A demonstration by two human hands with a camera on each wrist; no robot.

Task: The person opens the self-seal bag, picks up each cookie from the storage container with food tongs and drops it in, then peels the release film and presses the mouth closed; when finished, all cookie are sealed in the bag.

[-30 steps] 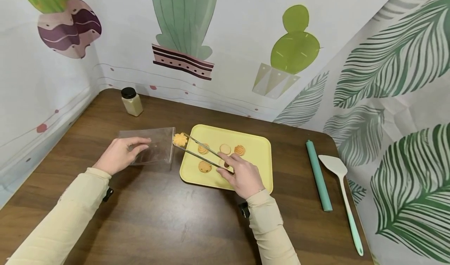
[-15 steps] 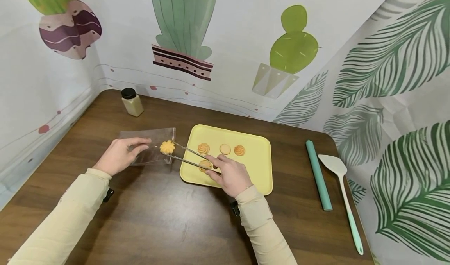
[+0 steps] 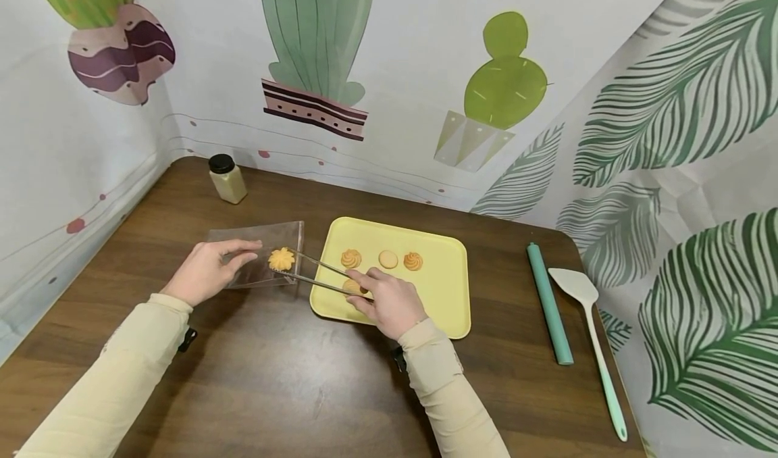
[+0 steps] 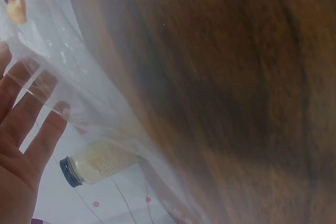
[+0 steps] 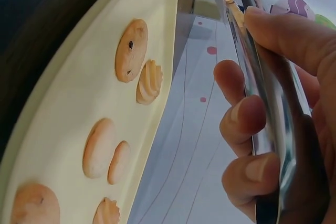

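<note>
My left hand [image 3: 206, 269] holds a clear plastic bag [image 3: 279, 234] by its left part; in the left wrist view the film [image 4: 68, 51] lies across the fingertips. My right hand [image 3: 392, 302] grips metal tongs [image 3: 325, 285] around their arms. Between the tong tips is a flower-shaped cookie [image 3: 281, 259], which overlaps the right part of the bag in the head view. Below the right hand, a yellow tray [image 3: 446, 289] bears several cookies, among them swirled ones [image 3: 413, 261], a plain round one [image 3: 388, 259] and a speckled one [image 5: 131, 51].
A square jar with a black lid [image 3: 227, 180] stands at the back left. To the right of the tray lie a green rolling pin [image 3: 550, 302] and a white spatula with a mint handle [image 3: 598, 336]. A patterned cloth wall [image 3: 401, 73] borders the table behind.
My right hand has moved left with the tongs, carrying the flower-shaped cookie from the tray's left edge to over the bag. The left hand has kept its place.
</note>
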